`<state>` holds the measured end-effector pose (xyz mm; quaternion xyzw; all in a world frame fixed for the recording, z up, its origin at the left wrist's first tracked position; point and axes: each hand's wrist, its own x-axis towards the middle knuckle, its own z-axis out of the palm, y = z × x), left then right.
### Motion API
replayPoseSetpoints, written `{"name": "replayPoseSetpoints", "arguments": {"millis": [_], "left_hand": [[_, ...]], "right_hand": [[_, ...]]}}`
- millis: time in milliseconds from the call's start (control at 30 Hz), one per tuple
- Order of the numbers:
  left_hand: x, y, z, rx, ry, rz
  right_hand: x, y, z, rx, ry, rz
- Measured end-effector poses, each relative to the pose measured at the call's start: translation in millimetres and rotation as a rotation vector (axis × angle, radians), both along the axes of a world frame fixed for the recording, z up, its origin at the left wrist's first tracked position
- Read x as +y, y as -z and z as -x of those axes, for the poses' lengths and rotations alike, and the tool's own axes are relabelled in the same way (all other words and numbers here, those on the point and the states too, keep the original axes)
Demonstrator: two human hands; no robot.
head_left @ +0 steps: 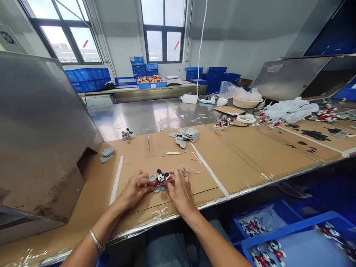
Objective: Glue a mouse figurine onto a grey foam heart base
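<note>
A small Mickey Mouse figurine [160, 178] in red, black and white stands on a grey base at the front of the cardboard-covered bench. My left hand [137, 188] pinches it low on its left side, beside a small grey cup shape. From the other side, my right hand [178, 189] grips it near its arm, fingers closed. Just beyond my right hand stands a little clear jar [184, 170] with a cotton swab [193, 170] leaning on it. A white-handled craft knife [175, 153] lies farther back.
Grey base pieces [185, 136] are heaped behind the knife, with a few more [106, 154] at left. Another finished-looking figurine [127, 134] stands at the cardboard's back edge. A metal housing [41, 141] rises at left. Blue trays [300, 241] with figurines sit low at right.
</note>
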<state>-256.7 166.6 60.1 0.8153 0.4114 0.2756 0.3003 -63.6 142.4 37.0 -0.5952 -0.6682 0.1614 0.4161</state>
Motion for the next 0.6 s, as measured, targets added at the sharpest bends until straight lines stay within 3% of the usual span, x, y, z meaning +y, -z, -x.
{"name": "replayPoseSetpoints", "arguments": {"millis": [267, 600], "left_hand": [[4.2, 6.8, 1.0, 0.015, 0.019, -0.041], [-0.8, 0.4, -3.3, 0.022, -0.022, -0.038]], "right_hand": [[-0.8, 0.9, -0.9, 0.005, -0.013, 0.013], [0.7, 10.2, -2.7, 0.009, -0.039, -0.022]]}}
